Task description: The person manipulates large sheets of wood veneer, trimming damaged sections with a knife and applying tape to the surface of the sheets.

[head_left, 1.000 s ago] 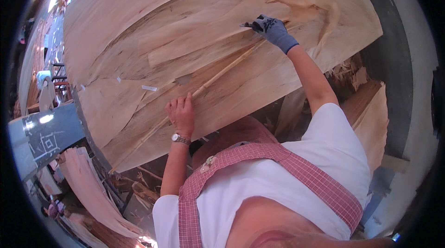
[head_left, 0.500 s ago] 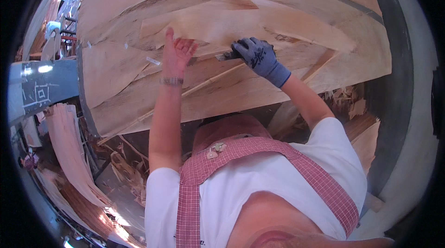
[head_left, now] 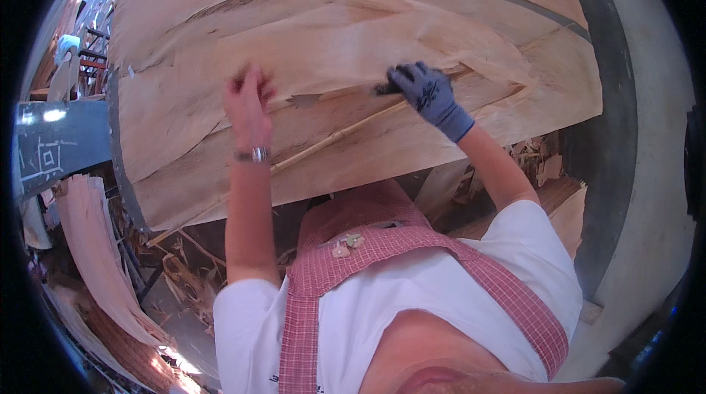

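Wide, thin sheets of pale wood veneer [head_left: 323, 52] lie overlapping in front of me, with cracked, wavy edges. Over their left part is my bare left hand [head_left: 250, 103], its fingers bent and smeared by motion; whether they grip the veneer edge I cannot tell. My right hand [head_left: 426, 92], in a blue-grey glove, is closed around a dark-handled knife [head_left: 387, 88] whose blade is blurred now. It is near the middle-right edge of the upper sheet. Below both hands a thin, light wood strip [head_left: 334, 136] runs slantwise across the veneer.
A blue-grey metal beam [head_left: 70, 140] stands left of the stack. Long veneer offcuts [head_left: 99, 239] and splintered scraps [head_left: 187, 284] lie at lower left. More scraps [head_left: 548, 162] are behind my right arm. A dark curved edge [head_left: 618, 136] borders the right side.
My left hand has moved left and slightly down, its fingers going from spread to bent. My gloved right hand has shifted right with the knife. The upper sheet has shifted left.
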The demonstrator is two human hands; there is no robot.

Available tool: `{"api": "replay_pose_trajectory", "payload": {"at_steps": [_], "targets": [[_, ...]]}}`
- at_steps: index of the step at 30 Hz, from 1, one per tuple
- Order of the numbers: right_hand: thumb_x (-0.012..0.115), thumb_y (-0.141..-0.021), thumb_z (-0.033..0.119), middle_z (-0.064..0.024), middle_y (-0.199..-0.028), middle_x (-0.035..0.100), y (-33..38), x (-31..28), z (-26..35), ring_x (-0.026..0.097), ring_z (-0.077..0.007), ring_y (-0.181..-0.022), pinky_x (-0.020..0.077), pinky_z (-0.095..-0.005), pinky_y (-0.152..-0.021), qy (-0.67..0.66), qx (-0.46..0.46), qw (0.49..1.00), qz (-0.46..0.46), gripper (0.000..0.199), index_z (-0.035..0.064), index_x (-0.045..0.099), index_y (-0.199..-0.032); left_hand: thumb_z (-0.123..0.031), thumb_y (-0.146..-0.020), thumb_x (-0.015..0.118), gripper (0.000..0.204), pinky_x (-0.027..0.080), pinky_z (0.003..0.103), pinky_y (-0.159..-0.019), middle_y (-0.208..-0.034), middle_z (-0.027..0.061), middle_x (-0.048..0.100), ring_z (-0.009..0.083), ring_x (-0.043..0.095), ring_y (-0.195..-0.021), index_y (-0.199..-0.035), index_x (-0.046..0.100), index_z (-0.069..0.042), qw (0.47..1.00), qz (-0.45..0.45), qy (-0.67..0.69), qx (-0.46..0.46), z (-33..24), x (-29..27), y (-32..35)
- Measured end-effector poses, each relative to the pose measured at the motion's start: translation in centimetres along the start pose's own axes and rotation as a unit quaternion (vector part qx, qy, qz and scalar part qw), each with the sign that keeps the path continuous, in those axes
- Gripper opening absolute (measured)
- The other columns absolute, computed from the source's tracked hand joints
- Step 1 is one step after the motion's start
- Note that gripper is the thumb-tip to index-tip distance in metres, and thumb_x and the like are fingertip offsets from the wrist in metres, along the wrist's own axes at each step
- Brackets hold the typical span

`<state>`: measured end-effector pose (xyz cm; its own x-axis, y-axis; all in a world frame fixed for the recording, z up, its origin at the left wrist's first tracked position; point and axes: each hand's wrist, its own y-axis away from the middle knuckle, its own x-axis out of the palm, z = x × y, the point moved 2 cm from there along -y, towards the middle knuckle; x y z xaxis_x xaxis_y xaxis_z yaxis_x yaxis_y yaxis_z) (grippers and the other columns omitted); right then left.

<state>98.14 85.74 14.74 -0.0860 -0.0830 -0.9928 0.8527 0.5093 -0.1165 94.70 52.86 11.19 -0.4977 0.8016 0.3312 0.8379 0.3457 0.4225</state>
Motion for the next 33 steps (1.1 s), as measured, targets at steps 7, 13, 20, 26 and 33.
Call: {"api": "replay_pose_trajectory", "payload": {"at_steps": [7,13,20,26,33], "targets": [[0.069,-0.083,0.040,-0.0110,-0.109,0.060,-4.6,0.9,-6.9,0.062,-0.0323,-0.096,0.0533,-0.0436,-0.073,-0.099,0.195,0.971,-0.099,0.046,0.0120,0.058,-0.118,-0.011,-0.089,0.065,0.014,0.056,0.027,-0.056,-0.085,0.0034,0.061,0.0125,0.062,-0.072,-0.101,0.057,-0.006,0.994,-0.096,-0.012,-0.042,7.1,-5.6,3.9],[0.064,-0.085,0.048,-0.0136,-0.096,0.060,-8.1,5.2,-18.1,0.064,-0.0346,-0.087,0.0521,-0.0476,-0.071,-0.038,0.125,0.990,0.045,0.041,0.0100,0.062,-0.103,-0.009,-0.088,0.063,0.010,0.050,0.025,-0.053,-0.080,0.0009,0.057,0.0110,0.057,-0.067,-0.094,0.055,-0.008,0.983,-0.171,-0.041,-0.051,6.5,-6.5,10.2],[0.062,-0.089,0.036,-0.0116,-0.093,0.060,-8.4,1.1,-18.5,0.063,-0.0340,-0.080,0.0511,-0.0442,-0.066,-0.141,0.069,0.987,-0.039,0.022,0.0147,0.064,-0.093,-0.009,-0.085,0.064,0.013,0.049,0.026,-0.052,-0.080,0.0031,0.057,0.0119,0.058,-0.067,-0.093,0.054,-0.005,0.938,-0.263,-0.176,-0.144,8.6,-18.0,22.4],[0.065,-0.087,0.032,-0.0084,-0.095,0.059,-7.3,-2.9,-12.9,0.062,-0.0302,-0.086,0.0519,-0.0412,-0.070,-0.106,-0.095,0.982,-0.127,0.025,0.0131,0.063,-0.103,-0.043,-0.090,0.065,0.062,0.045,0.041,-0.095,-0.129,0.0175,0.054,0.0284,0.055,-0.113,-0.131,0.048,0.000,0.871,-0.170,-0.458,-0.056,6.6,-6.4,16.8],[0.079,-0.078,0.033,-0.0119,-0.119,0.059,-6.4,-1.0,-14.7,0.061,-0.0243,-0.096,0.0516,-0.0349,-0.082,-0.357,-0.048,0.931,-0.053,0.062,0.0062,0.055,-0.128,-0.037,-0.093,0.062,0.032,0.054,0.036,-0.090,-0.108,0.0054,0.068,0.0168,0.063,-0.104,-0.110,0.063,-0.010,0.973,0.049,0.220,-0.050,6.4,11.0,0.0]]}}
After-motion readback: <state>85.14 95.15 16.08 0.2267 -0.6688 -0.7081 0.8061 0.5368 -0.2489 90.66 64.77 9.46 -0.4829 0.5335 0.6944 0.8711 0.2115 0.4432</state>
